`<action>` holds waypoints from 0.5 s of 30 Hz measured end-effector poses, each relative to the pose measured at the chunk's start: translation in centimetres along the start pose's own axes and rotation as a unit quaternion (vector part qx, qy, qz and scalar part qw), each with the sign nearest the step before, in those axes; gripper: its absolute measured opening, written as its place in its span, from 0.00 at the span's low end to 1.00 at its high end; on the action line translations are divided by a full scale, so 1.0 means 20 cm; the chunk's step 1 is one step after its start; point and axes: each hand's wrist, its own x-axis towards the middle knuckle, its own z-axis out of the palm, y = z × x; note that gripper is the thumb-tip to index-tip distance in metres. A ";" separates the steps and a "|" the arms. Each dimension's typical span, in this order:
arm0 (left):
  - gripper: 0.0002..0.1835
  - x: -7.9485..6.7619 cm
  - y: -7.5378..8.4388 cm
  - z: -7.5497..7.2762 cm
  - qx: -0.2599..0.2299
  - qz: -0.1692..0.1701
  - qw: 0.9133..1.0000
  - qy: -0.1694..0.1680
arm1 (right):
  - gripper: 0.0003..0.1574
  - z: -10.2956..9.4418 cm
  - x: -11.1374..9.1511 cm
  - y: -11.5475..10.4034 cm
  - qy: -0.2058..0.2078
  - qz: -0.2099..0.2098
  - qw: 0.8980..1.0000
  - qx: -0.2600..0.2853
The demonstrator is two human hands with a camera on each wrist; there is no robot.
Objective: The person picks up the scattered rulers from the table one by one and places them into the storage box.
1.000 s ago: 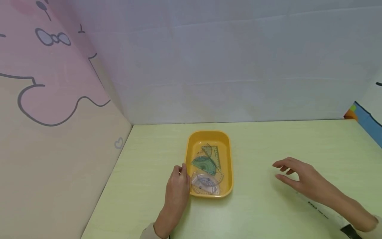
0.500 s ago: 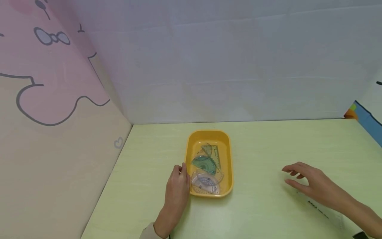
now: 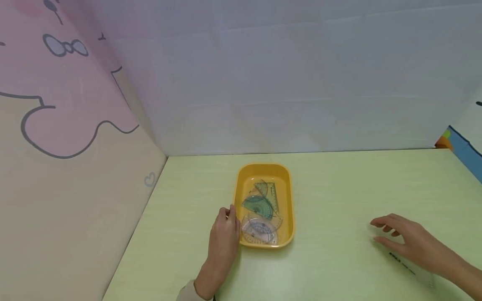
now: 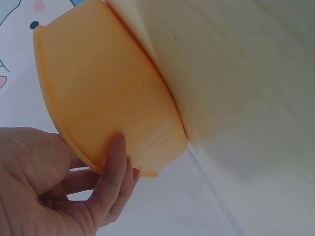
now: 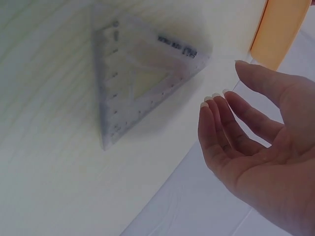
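A yellow plastic tray [image 3: 285, 209] stands on the table. My left hand [image 3: 224, 240] grips its left rim; in the left wrist view the fingers [image 4: 114, 160] lie against the outer wall and the thumb tip is hidden behind the rim. Inside the tray are a green protractor [image 3: 257, 206], a greenish set square [image 3: 274, 196] and overlapping clear protractors [image 3: 260, 232]. On the right, my right hand [image 3: 418, 244] hovers with loosely bent fingers, holding nothing. Below it a clear triangular set square [image 5: 114, 78] lies on the table, partly covered by the hand in the head view.
The pale green table [image 3: 331, 188] meets a white wall covering [image 3: 301, 83] at the back. A pink and beige printed panel [image 3: 75, 188] borders its left side. At the far right edge is a blue and white printed surface [image 3: 467, 152].
My right hand has moved right and toward the near edge, over the clear set square. The left hand and the tray stay where they were.
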 end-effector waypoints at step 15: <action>0.20 0.00 -0.01 0.01 0.003 -0.003 1.000 0.000 | 0.22 -0.06 -0.12 0.09 -0.080 0.093 0.992 -0.035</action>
